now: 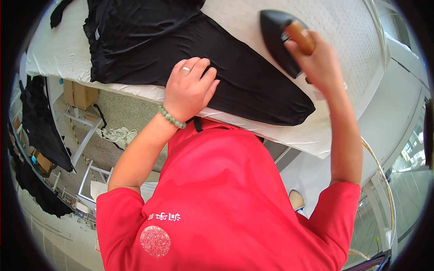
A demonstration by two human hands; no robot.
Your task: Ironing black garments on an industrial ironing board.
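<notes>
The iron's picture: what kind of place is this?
Probably a clothes workshop: there's an iron, a black garment spread on a padded white table, and more black cloth at left.

Across the top, a desk [357, 52] under a padded off-white cover. Below it on the left, speckled grey-brown floor [126, 106], with white metal frames [82, 120], a cardboard box [80, 95] and a crumpled white cloth [117, 136]. Far right, bright glass panes [407, 152], near a long, curving cable [380, 166]. Pale, bright light throughout.
</notes>
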